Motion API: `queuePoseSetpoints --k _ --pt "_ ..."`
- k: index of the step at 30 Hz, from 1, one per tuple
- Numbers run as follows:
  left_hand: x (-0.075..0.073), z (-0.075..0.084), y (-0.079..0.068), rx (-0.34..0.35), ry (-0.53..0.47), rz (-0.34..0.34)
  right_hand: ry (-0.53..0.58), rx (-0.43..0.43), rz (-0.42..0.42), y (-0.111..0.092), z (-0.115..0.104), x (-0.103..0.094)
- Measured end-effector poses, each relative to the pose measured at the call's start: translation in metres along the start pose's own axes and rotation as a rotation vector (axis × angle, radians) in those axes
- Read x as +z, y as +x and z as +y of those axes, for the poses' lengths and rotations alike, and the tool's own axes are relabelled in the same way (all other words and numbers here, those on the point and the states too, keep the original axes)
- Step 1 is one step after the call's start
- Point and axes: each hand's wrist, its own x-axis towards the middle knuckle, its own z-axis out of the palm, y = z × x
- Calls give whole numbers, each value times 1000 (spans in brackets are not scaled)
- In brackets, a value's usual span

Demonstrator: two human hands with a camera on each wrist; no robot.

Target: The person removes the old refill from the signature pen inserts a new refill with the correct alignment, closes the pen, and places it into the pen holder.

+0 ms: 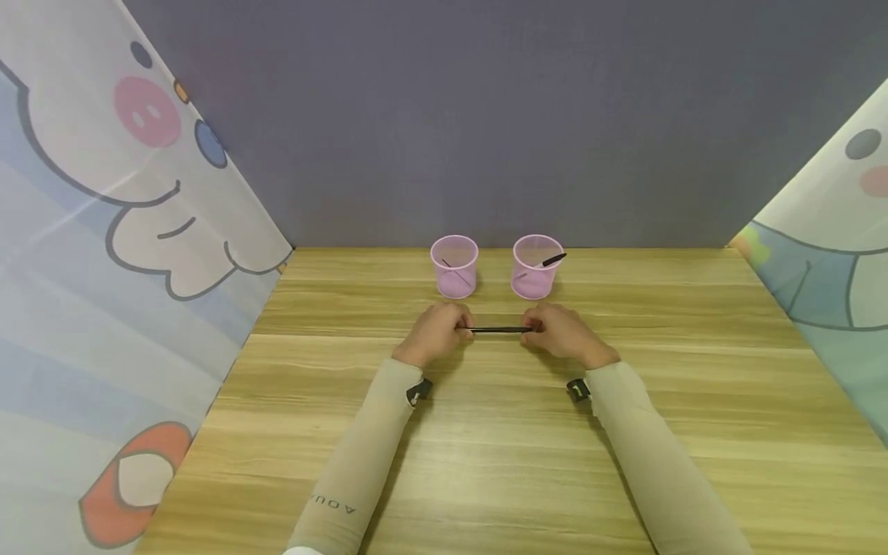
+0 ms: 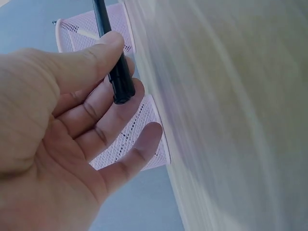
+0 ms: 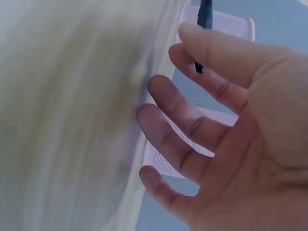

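Observation:
A black pen [image 1: 498, 330] lies level between both hands, just in front of two pink mesh pen cups. My left hand [image 1: 437, 333] pinches one end between thumb and fingers; in the left wrist view that thick blunt end of the pen [image 2: 121, 84] pokes out past the thumb. At the other end, my right hand [image 1: 565, 334] pinches the pen with thumb and index finger, its remaining fingers spread loosely. A short tip of the pen [image 3: 199, 68] shows below that thumb in the right wrist view.
The left pen cup [image 1: 455, 288] holds a thin dark stick. In the right pen cup [image 1: 532, 288] leans a pen with a black end [image 1: 554, 260]. Both cups stand near the grey back panel [image 1: 506, 123]. Cartoon-printed curtains [image 1: 76, 254] flank the wooden table [image 1: 499, 462].

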Motion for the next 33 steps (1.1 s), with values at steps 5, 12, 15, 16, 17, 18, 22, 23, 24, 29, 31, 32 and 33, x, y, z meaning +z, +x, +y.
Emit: queuePoseSetpoints --k 5,12,15,16,17,18,22,23,24,29,31,32,33 --pt "-2 1 -1 -26 -30 1 24 -13 17 -4 0 -7" --pt "-2 -2 0 -15 -41 2 91 -1 41 -4 1 -10" --pt "-4 -2 -1 -12 -38 7 114 -7 55 -5 1 -12" --pt "-5 -2 -1 -11 -36 8 116 -13 60 -5 1 -13" --pt "-6 -2 -1 -9 -35 8 119 -17 63 -6 0 -14" --pt "-7 -2 -1 -6 -36 7 119 -23 66 -6 0 -15" --pt "-11 0 -2 4 -45 4 130 -15 56 -7 -1 -18" --pt "-11 0 -2 6 -48 3 135 -10 50 -7 0 -19" --pt "-12 0 -2 7 -52 1 137 -10 47 -7 0 -19" --pt "-13 0 -2 18 -53 -5 146 -26 49 -7 -1 -21" --pt "-13 -1 -3 22 -62 -1 148 -23 55 -7 -1 -21" --pt "-14 -1 -3 25 -71 4 149 -20 58 -7 -1 -21" --pt "-14 -2 -3 27 -78 9 148 -18 59 -6 -1 -22"
